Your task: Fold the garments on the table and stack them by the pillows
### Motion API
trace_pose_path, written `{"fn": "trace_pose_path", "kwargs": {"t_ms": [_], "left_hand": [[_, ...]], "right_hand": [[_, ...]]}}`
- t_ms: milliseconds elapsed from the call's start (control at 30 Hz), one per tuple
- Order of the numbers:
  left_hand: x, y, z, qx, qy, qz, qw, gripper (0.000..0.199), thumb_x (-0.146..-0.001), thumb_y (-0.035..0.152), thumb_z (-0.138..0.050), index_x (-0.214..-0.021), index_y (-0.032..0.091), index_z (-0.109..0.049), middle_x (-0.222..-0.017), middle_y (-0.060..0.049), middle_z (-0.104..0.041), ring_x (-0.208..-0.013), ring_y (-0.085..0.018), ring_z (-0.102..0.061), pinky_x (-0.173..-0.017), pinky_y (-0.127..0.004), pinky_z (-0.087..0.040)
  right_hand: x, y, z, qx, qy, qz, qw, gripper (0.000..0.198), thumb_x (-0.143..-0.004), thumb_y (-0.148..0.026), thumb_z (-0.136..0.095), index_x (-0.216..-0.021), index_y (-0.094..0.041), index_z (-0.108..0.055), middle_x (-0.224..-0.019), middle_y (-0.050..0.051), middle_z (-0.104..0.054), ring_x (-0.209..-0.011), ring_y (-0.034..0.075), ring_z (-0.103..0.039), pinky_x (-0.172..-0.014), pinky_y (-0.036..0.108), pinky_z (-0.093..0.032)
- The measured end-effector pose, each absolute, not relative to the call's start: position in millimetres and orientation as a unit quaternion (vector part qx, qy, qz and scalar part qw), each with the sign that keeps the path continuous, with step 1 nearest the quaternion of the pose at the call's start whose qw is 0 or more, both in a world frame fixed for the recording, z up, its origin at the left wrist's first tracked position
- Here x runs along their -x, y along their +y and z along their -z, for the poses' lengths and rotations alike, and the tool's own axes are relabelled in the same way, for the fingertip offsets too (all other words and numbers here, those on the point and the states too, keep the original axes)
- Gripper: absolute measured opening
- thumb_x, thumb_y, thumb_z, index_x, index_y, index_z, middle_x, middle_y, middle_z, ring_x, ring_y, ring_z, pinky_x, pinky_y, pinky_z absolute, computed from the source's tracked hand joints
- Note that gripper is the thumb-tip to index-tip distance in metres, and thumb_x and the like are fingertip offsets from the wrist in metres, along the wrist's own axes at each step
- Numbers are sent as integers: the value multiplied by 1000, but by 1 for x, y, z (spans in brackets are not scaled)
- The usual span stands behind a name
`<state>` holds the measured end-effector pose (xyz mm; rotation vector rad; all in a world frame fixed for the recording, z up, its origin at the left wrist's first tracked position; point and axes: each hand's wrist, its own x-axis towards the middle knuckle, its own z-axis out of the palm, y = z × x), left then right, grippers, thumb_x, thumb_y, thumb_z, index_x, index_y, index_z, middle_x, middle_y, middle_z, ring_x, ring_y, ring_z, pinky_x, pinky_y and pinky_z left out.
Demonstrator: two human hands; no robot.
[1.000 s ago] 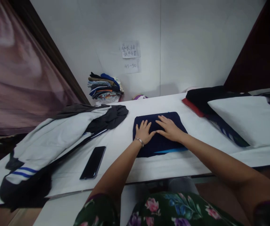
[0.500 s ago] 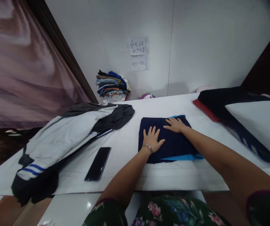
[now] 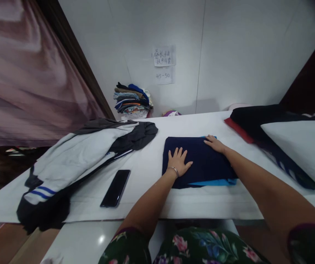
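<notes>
A dark navy garment (image 3: 201,165) lies folded into a flat rectangle on the white-covered table (image 3: 193,123). Bright blue cloth peeks out along its near edge and at its far right corner. My left hand (image 3: 178,161), with a bangle at the wrist, rests flat on the left part of the garment, fingers spread. Near the far right corner my right hand (image 3: 214,143) lies on the cloth with its fingers stretched out. Neither hand grips the fabric.
Left of me lie grey, white and black jackets (image 3: 85,157) and a phone (image 3: 116,187). Dark and red clothes (image 3: 256,121) lie at the right, partly beside a white piece. A pile of folded clothes (image 3: 132,99) stands by the wall, below paper notes (image 3: 164,65).
My right hand has slid to the right across the navy garment, toward its far right corner. My left hand stays in place on the cloth. The view has shifted slightly.
</notes>
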<state>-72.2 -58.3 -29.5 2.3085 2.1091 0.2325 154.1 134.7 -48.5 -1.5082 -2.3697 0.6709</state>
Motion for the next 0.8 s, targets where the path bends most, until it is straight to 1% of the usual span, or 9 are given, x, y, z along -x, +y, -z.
{"fn": "trace_pose_path", "kwargs": {"t_ms": [67, 200, 267, 333, 367, 433, 533, 667, 800], "left_hand": [[72, -58, 28, -737, 671, -80, 13, 70, -88, 65, -27, -146, 26, -32, -154, -6, -25, -143, -28, -14, -113, -59, -6], [76, -54, 22, -734, 667, -115, 64, 67, -88, 64, -34, -143, 25, -38, -153, -7, -29, -143, -27, -17, -113, -59, -7], [87, -53, 19, -725, 663, -161, 95, 59, -90, 56, -37, -139, 24, -42, -151, -7, -33, -141, -25, -22, -114, -54, -13], [108, -55, 20, -711, 658, -227, 98, 49, -93, 42, -39, -136, 21, -46, -148, -8, -38, -139, -22, -29, -114, -47, -22], [121, -58, 22, -704, 656, -258, 86, 45, -93, 35, -39, -135, 19, -48, -146, -9, -41, -137, -21, -32, -114, -43, -26], [149, -68, 30, -694, 655, -296, 50, 44, -91, 22, -38, -132, 16, -50, -140, -10, -48, -132, -21, -41, -112, -41, -32], [185, -88, 45, -704, 657, -270, -2, 51, -84, 13, -42, -134, 16, -47, -136, -11, -52, -128, -24, -46, -110, -45, -36], [200, -101, 52, -770, 604, -201, -35, 64, -79, 10, -46, -142, 14, -36, -145, -14, -41, -132, -25, -40, -109, -43, -37], [197, -91, 42, -826, 540, -154, -54, 66, -78, 5, -43, -143, 16, -34, -149, -13, -35, -133, -24, -39, -106, -43, -39]], "right_hand": [[-166, 124, 47, 517, -812, -234, 141, 71, -85, -64, -34, -140, -21, -45, -152, 3, -30, -142, 29, -14, -117, 44, -12], [-194, 94, 42, 512, -780, -306, 188, 69, -85, -65, -36, -138, -22, -48, -150, 1, -33, -139, 26, -26, -118, 41, -15], [-210, 79, 41, 508, -756, -349, 220, 67, -86, -63, -37, -137, -23, -49, -146, 2, -40, -136, 25, -34, -117, 41, -18], [-228, 66, 43, 502, -752, -351, 242, 63, -87, -59, -38, -139, -23, -47, -143, 1, -45, -134, 26, -38, -116, 43, -22], [-237, 59, 45, 498, -759, -338, 249, 63, -88, -57, -38, -141, -23, -44, -143, 2, -45, -133, 26, -39, -115, 43, -24], [-257, 47, 50, 484, -787, -285, 258, 64, -88, -50, -41, -146, -23, -35, -147, 2, -39, -135, 26, -36, -114, 44, -25], [-278, 28, 57, 425, -851, -182, 249, 67, -87, -40, -46, -149, -24, -25, -154, 2, -25, -139, 26, -26, -115, 45, -23], [-281, 17, 55, 329, -913, -97, 221, 72, -86, -30, -50, -151, -25, -19, -157, 4, -15, -141, 26, -21, -115, 44, -24], [-266, 30, 43, 244, -948, -65, 192, 75, -84, -22, -49, -151, -27, -16, -158, 3, -11, -142, 26, -20, -113, 46, -26]]}}
